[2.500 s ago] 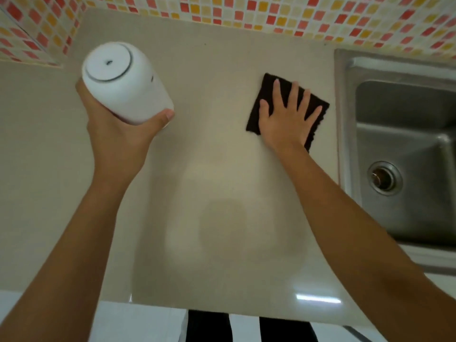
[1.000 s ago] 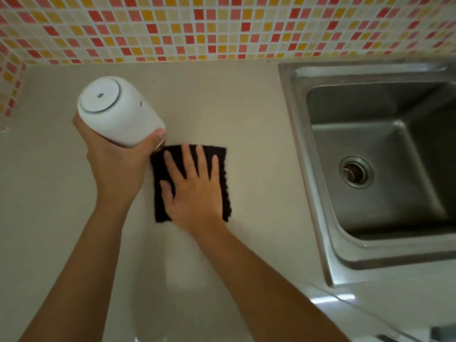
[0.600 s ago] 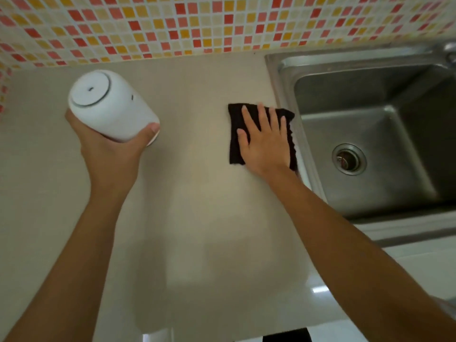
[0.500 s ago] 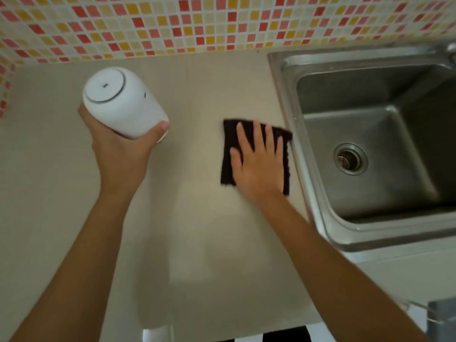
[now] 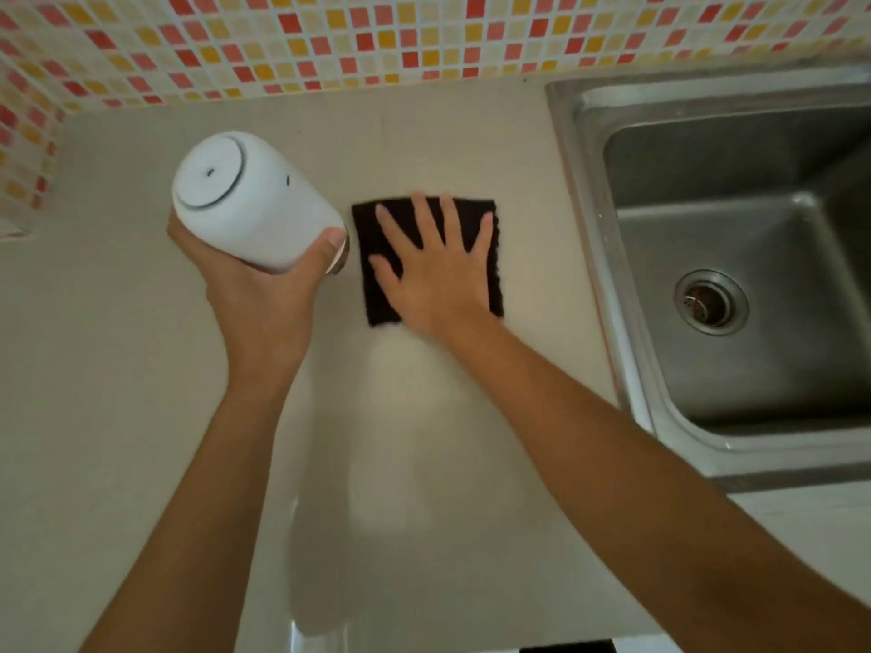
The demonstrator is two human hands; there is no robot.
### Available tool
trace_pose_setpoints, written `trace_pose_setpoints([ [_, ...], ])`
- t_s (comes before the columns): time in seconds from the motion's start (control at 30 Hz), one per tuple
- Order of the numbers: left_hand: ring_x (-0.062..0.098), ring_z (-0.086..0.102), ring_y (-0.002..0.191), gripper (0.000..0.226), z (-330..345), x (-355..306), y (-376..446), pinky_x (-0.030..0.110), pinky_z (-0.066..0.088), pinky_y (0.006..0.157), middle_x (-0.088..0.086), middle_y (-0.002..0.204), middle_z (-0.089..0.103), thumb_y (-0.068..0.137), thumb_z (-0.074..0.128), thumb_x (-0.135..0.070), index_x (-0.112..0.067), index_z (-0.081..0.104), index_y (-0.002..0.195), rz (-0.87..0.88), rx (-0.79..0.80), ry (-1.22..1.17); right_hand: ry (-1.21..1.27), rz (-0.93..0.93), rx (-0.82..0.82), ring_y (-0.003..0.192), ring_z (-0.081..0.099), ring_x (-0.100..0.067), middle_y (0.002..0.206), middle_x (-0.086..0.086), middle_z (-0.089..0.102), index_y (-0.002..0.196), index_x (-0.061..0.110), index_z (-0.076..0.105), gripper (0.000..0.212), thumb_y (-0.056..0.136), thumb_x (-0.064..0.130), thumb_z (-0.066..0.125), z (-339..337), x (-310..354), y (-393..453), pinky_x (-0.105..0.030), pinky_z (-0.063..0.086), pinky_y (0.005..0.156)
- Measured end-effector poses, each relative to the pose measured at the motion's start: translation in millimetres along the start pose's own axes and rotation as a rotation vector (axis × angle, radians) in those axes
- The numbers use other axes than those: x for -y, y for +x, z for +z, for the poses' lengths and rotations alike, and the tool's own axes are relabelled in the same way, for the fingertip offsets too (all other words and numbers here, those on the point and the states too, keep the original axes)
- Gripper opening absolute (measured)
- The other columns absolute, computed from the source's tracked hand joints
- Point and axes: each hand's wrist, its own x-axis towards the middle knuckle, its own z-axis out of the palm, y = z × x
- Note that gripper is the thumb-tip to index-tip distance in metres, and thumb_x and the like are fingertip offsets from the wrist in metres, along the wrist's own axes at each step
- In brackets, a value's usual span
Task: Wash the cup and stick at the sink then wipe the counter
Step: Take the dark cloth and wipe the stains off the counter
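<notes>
My left hand (image 5: 264,294) grips the white cup (image 5: 250,205), lifted above the counter (image 5: 94,417). My right hand (image 5: 438,271), fingers spread, presses the black cloth (image 5: 480,214) flat left of the sink (image 5: 579,181).

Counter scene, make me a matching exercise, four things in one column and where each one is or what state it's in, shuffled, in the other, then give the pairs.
Things
1. white cup
2. dark cloth
3. sink
4. tiled wall

Places or states
A. pressed flat on the counter under the right hand
B. runs along the back edge of the counter
C. held up off the counter in the left hand
D. set into the counter on the right, basin empty

Pairs: 1-C, 2-A, 3-D, 4-B
</notes>
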Motion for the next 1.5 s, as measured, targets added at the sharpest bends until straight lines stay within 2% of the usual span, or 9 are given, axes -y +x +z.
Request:
trace_pose_setpoints([
  [0.2,-0.005,0.048,0.119,0.099,-12.5,4.7,-13.4,0.016,0.044,0.097,0.002,0.138,0.042,0.069,0.085,-0.028,-0.002,0.019,0.138,0.022,0.020,0.031,-0.034,0.057,0.061,0.146,-0.008,-0.032,0.161,-0.005,-0.002,0.152,0.034,0.004,0.064,0.095,0.062,0.013,-4.2,2.9,50.5,-0.064,-0.008,0.110],
  [0.4,-0.013,0.046,0.115,0.101,-16.8,-2.5,-4.2,0.009,0.041,0.096,-0.002,0.136,0.042,0.068,0.084,-0.034,-0.004,0.019,0.140,0.011,-0.027,0.047,0.064,-0.179,0.077,0.146,0.003,-0.034,0.161,-0.007,0.008,0.151,0.033,0.016,0.070,0.090,0.066,0.028,1.4,24.8,-144.8,-0.067,0.001,0.109],
  [0.53,-0.005,0.049,0.115,0.105,-1.0,-5.4,-16.5,0.011,0.043,0.094,-0.006,0.136,0.044,0.065,0.087,-0.031,-0.011,0.018,0.142,-0.025,0.113,0.056,0.034,-0.215,0.134,0.147,0.009,-0.029,0.161,-0.001,0.010,0.151,0.036,0.015,0.066,0.093,0.064,0.031,2.6,0.0,-239.5,-0.062,0.006,0.113],
  [0.73,0.001,0.052,0.117,0.108,11.3,-3.9,-45.8,0.022,0.046,0.098,-0.010,0.133,0.049,0.059,0.090,-0.035,-0.025,0.021,0.142,-0.064,0.193,0.043,0.030,-0.049,0.000,0.145,0.020,-0.023,0.157,-0.003,0.025,0.150,0.020,0.028,0.052,0.101,0.039,0.030,3.4,-34.4,-214.1,-0.047,0.017,0.116],
  [0.87,-0.001,0.051,0.115,0.105,11.7,-3.1,-60.4,0.007,0.043,0.091,-0.013,0.132,0.048,0.059,0.090,-0.033,-0.033,0.021,0.138,-0.103,0.235,0.005,0.066,0.162,-0.152,0.141,0.030,-0.028,0.152,-0.011,0.035,0.144,0.011,0.039,0.049,0.101,0.031,0.027,-2.3,-79.3,-166.5,-0.043,0.018,0.118],
  [1.03,-0.012,0.046,0.117,0.100,14.9,2.1,-69.2,0.007,0.040,0.094,-0.021,0.130,0.046,0.061,0.090,-0.027,-0.029,0.027,0.137,-0.067,0.279,-0.015,0.128,0.188,-0.221,0.142,0.027,-0.026,0.151,-0.012,0.035,0.143,0.008,0.038,0.044,0.102,0.023,0.037,-3.5,-84.5,-150.9,-0.040,0.014,0.119],
  [1.3,0.009,0.029,0.139,0.120,3.1,3.3,-83.8,0.030,0.028,0.115,-0.002,0.152,0.026,0.062,0.089,-0.033,-0.019,0.009,0.150,-0.183,0.329,0.047,0.320,0.146,-0.291,0.143,0.026,-0.025,0.152,-0.011,0.034,0.144,0.006,0.037,0.045,0.101,0.020,0.040,-18.7,-84.1,-158.0,-0.044,0.017,0.118],
  [1.43,0.007,0.048,0.113,0.072,-16.0,-15.4,-146.1,0.030,0.044,0.100,0.000,0.131,0.041,0.083,0.072,-0.019,-0.019,0.032,0.143,-0.182,0.178,0.105,0.392,0.151,-0.320,0.143,0.023,-0.020,0.153,-0.008,0.032,0.146,0.011,0.035,0.047,0.101,0.024,0.039,-36.2,-84.0,-161.1,-0.047,0.021,0.117],
  [1.5,0.008,0.055,0.099,0.043,-10.1,-29.4,-162.4,0.036,0.051,0.090,-0.004,0.116,0.051,0.090,0.063,-0.016,-0.023,0.049,0.130,-0.118,0.265,0.068,0.461,0.154,-0.271,0.145,0.017,-0.018,0.156,-0.001,0.027,0.150,0.024,0.022,0.053,0.101,0.029,0.040,-49.4,-83.0,-162.8,-0.047,0.022,0.116],
])
